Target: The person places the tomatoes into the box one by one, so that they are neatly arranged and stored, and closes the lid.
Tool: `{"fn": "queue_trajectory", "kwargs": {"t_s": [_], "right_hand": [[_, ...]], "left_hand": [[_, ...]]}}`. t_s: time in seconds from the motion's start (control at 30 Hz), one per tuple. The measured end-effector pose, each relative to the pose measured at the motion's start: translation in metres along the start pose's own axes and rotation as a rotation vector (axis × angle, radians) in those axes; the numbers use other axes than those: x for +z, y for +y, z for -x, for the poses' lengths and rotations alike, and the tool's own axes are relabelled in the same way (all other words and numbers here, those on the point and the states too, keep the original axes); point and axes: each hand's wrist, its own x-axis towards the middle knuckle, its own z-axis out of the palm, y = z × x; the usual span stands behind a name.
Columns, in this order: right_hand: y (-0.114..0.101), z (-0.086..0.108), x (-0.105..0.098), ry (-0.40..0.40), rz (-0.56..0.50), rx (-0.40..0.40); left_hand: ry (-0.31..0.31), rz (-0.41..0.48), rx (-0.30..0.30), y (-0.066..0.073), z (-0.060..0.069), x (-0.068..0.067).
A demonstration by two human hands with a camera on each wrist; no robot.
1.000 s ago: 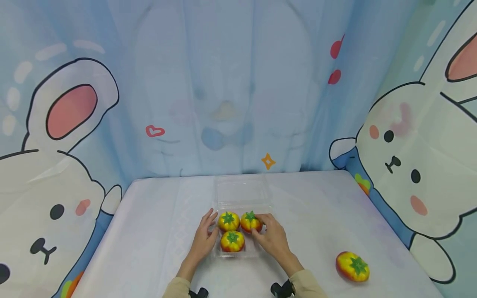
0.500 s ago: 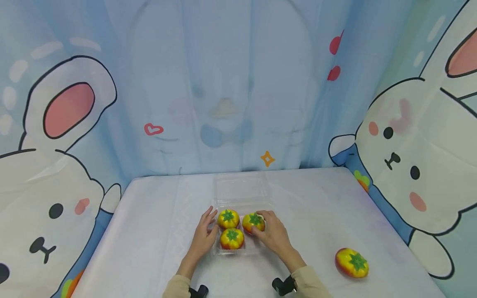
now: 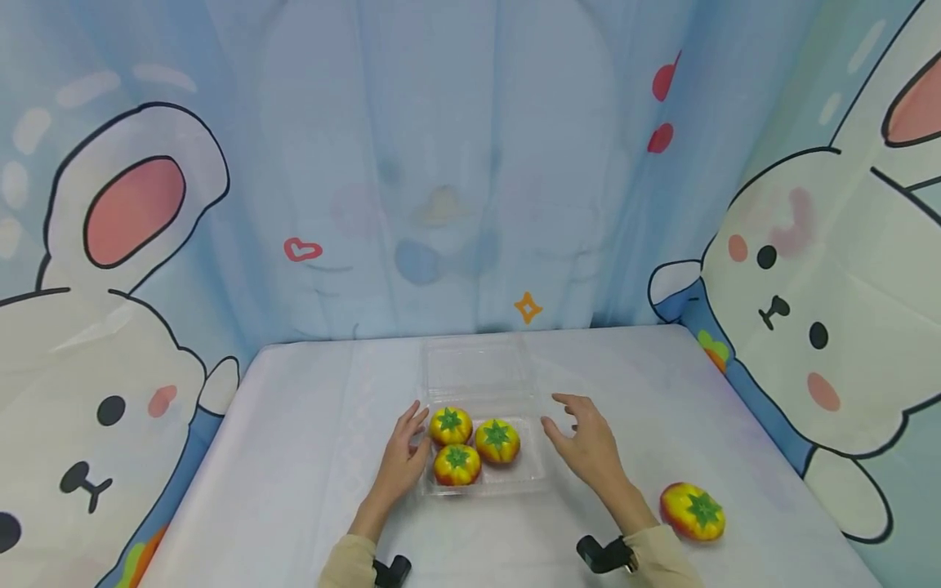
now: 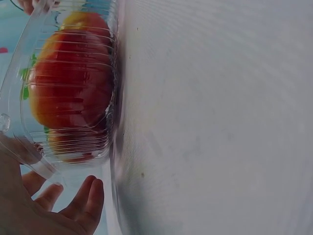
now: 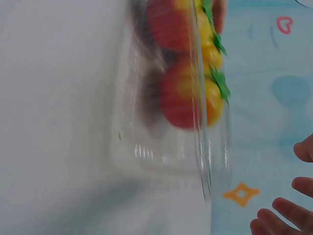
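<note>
A clear plastic clamshell box (image 3: 531, 478) stands on the table with its lid (image 3: 478, 367) folded back. Three glossy yellow-red fruits with green star-shaped tops are in it: one fruit (image 3: 451, 425) at back left, one (image 3: 457, 465) at front left and another (image 3: 497, 442) toward the right. My left hand (image 3: 400, 464) is at the box's left edge, thumb by the rim and fingers relaxed; contact is hard to tell. To the right of the box, my right hand (image 3: 592, 449) is apart from it, fingers spread and holding nothing. The right wrist view shows its fingertips (image 5: 288, 210) beside the box.
A fourth such fruit (image 3: 693, 511) lies on its side on the white-covered table (image 3: 309, 474), right of my right forearm. Behind the table hangs a blue curtain (image 3: 441, 163) printed with cartoon rabbits.
My right hand has let go of the right-hand fruit, which now sits in the box, and has moved right, out of the box. My left hand has stayed at the left edge.
</note>
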Motion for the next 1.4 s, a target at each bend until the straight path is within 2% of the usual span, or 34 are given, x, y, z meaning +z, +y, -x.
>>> {"fn": "queue_trajectory", "kwargs": {"t_s": [0.23, 0.4, 0.5, 0.67, 0.77, 0.9, 1.17, 1.4], "right_hand": [[0.042, 0.018, -0.056, 0.052, 0.055, 0.066], [0.073, 0.036, -0.099, 0.017, 0.144, 0.175], [0.092, 0.048, -0.120, -0.045, 0.193, 0.256], [0.118, 0.063, -0.145, -0.215, 0.181, 0.416], [0.127, 0.070, -0.151, -0.322, 0.155, 0.500], [0.137, 0.078, -0.151, -0.404, 0.134, 0.535], [0.146, 0.085, -0.143, -0.492, 0.108, 0.543], [0.144, 0.089, -0.135, -0.544, 0.079, 0.577]], "left_hand": [[-0.006, -0.002, -0.011, 0.001, 0.001, 0.002], [0.002, -0.002, -0.013, 0.001, 0.000, 0.001], [0.007, -0.002, -0.007, 0.001, 0.000, 0.001], [0.011, -0.003, 0.003, 0.001, 0.000, 0.000], [0.011, -0.004, -0.003, 0.001, 0.000, 0.001], [0.009, -0.001, -0.010, 0.000, 0.000, 0.001], [0.008, 0.009, 0.011, -0.001, 0.000, 0.002], [0.006, 0.002, -0.002, -0.001, 0.000, 0.002]]}}
